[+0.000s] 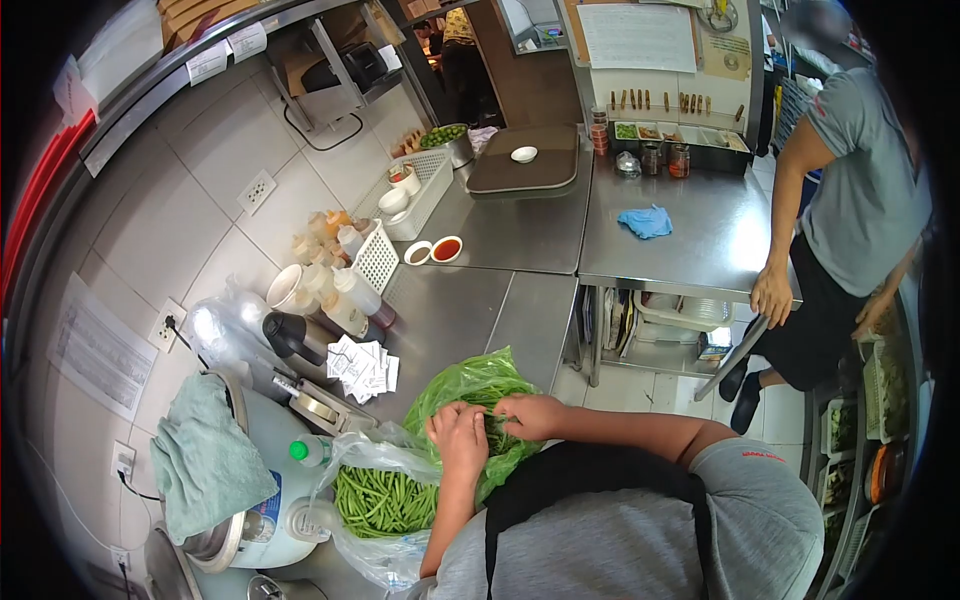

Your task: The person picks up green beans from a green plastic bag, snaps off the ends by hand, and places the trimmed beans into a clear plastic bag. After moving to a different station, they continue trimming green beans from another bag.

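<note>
My left hand point(459, 437) and my right hand point(530, 416) meet over a green plastic bag point(455, 383) with its mouth spread. Both are closed, fingertips pinched together almost touching. A thin piece, which looks like a green bean, spans the small gap between them; most of it is hidden by my fingers. More thin green stalks lie inside the bag, shaded by my hands. Left of it, a clear plastic bag point(372, 552) stands open, full of green beans point(385, 500). My left forearm crosses that bag's right edge.
A white cooker point(262, 490) draped with a green towel point(205, 455) stands left, beside a green-capped bottle point(309, 451). Paper slips point(362, 368), squeeze bottles point(350, 290) and two sauce bowls point(446, 249) sit farther back. A co-worker point(850, 190) stands right, a hand at the counter corner.
</note>
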The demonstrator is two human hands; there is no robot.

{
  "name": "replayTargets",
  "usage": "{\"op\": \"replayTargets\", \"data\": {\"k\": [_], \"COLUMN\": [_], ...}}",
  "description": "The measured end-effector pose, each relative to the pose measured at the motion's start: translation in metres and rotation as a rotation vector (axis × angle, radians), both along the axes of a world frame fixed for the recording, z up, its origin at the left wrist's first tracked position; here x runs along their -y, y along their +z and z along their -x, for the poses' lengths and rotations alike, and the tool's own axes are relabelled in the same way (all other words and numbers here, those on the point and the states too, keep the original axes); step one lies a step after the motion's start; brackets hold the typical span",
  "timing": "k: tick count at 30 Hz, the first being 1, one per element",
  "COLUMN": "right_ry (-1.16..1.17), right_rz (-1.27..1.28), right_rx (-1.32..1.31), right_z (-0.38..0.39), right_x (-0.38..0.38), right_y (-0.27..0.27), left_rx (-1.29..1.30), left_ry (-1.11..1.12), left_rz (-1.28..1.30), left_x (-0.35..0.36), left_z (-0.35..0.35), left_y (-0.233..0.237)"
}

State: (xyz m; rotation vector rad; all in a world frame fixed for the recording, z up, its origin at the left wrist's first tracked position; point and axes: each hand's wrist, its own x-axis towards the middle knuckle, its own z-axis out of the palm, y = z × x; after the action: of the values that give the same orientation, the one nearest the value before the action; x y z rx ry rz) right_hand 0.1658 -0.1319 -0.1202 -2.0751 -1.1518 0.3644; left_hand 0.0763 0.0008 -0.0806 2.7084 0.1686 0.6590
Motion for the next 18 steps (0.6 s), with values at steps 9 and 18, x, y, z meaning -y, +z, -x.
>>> {"op": "replayTargets", "data": {"k": [9, 18], "right_ry": [0.028, -0.069], "right_rz": [0.052, -0.234], "right_rx": [-0.048, -0.056], "right_z": [0.007, 0.002], "right_x": [-0.005, -0.005], "right_y": [0.022, 0.012], "left_rx": [0.067, 0.032], "left_ry": [-0.14, -0.256], "left_rz": [0.244, 0.832], "left_x": [0.02, 0.007], "left_z": [0.004, 0.005], "left_y": [0.023, 0.015]}}
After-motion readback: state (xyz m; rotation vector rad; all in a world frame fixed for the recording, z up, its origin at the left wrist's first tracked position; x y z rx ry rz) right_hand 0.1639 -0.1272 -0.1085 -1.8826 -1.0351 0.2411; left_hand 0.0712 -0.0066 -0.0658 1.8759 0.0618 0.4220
